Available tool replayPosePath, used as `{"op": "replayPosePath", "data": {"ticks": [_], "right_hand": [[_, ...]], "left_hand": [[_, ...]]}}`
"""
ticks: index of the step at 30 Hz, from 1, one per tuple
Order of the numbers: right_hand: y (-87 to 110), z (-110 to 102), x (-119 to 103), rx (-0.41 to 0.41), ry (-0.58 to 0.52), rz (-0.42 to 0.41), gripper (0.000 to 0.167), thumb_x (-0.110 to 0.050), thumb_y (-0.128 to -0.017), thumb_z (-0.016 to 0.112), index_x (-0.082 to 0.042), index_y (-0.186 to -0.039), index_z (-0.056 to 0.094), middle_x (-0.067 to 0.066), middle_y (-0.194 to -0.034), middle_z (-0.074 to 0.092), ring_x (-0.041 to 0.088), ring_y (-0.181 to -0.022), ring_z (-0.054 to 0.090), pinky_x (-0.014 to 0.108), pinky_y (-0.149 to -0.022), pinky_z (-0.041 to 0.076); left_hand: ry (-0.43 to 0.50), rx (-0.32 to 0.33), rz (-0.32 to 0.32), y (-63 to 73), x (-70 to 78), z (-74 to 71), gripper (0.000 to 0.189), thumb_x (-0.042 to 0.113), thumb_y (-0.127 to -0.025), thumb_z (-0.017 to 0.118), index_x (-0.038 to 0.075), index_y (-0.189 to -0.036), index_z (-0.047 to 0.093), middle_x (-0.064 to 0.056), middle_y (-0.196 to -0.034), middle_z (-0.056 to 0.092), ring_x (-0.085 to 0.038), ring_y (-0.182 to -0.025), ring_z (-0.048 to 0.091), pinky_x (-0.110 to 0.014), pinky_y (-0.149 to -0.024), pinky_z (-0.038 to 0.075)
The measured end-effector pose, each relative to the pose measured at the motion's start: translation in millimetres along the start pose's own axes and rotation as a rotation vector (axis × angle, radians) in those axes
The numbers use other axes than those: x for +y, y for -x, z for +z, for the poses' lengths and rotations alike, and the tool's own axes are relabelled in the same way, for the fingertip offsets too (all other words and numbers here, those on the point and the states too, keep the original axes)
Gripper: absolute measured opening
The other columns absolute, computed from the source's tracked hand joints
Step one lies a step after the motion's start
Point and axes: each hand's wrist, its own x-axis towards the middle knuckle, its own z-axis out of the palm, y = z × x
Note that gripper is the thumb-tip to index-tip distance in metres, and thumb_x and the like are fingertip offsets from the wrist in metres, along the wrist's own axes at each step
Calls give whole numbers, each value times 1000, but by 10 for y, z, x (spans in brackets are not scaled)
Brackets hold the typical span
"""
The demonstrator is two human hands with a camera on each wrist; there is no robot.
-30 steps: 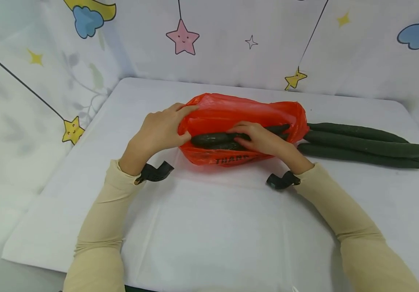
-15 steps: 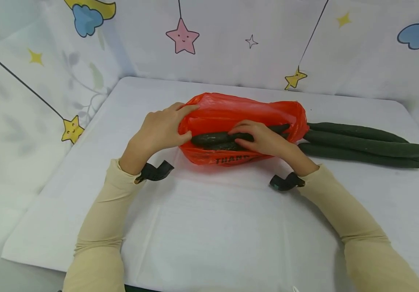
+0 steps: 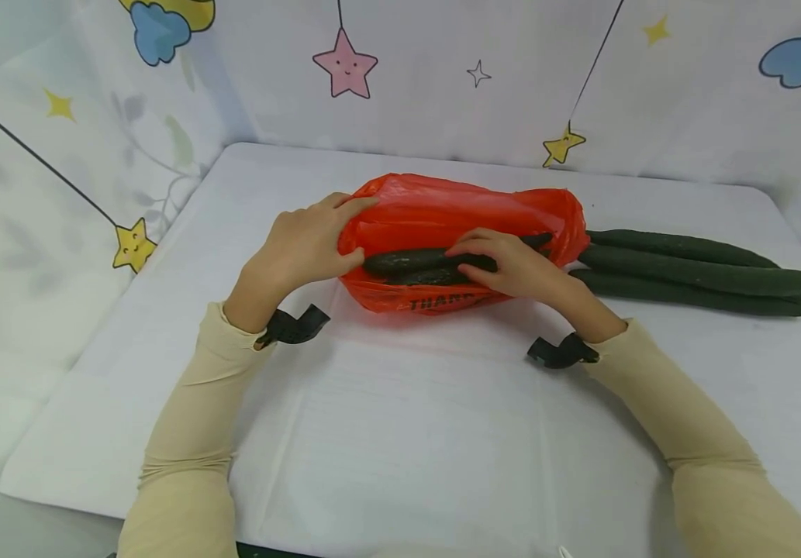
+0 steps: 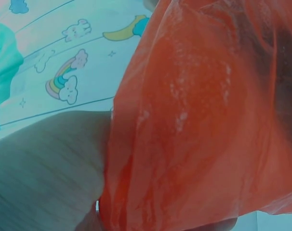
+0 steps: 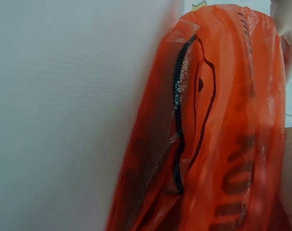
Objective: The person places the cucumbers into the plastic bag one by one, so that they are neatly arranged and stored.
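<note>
A red plastic bag (image 3: 442, 205) with black lettering lies on its side, its mouth spread open toward the camera. Dark green cucumbers (image 3: 400, 261) lie inside it along its length. At the bag's left end my left hand (image 3: 298, 244) grips the rim, thumb toward the near side and fingers over the far side. My right hand (image 3: 515, 267) reaches in over the near rim, its fingers and thumb curved round the upper cucumber. Red film of the bag (image 4: 184, 125) fills most of the left wrist view. In the right wrist view the bag's printed side (image 5: 237, 110) hides the fingers.
Several long cucumbers (image 3: 703, 273) lie in a pile on the white table (image 3: 400, 434), right up against the bag's right end. Behind the table hangs a cloth (image 3: 428, 116) printed with stars and clouds. A dark wrist camera (image 3: 295, 324) sits below the left hand.
My right hand has slid a little to the right along the cucumber, and its forearm has swung right too. The left hand and the bag stay in place; the head view has shifted slightly.
</note>
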Motion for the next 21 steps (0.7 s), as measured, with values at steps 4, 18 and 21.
{"op": "replayPosePath", "data": {"ticks": [4,18,21], "right_hand": [[49,-30,12,9,14,14,30,-4,-90,67,-1,-119,66,13,-118,62,27,-112,57,45,-93,50],[308,-135,-18,27,34,25,29,-1,-89,66,-1,-118,66,15,-119,62,29,-112,56,48,-89,52],[374,-152,-42,20,59,47,28,-3,-90,66,-3,-118,67,14,-120,62,28,-113,55,46,-88,53]], "left_hand": [[-4,8,3,-7,5,-7,65,28,-87,55,20,-150,40,-13,-144,47,-30,-84,63,-44,-65,52],[-10,-13,-5,-7,17,7,66,30,-88,56,21,-150,39,-14,-145,46,-32,-91,63,-49,-72,52],[-8,-13,-5,-5,19,12,66,30,-87,56,21,-150,39,-14,-144,46,-32,-88,63,-49,-71,52]]}}
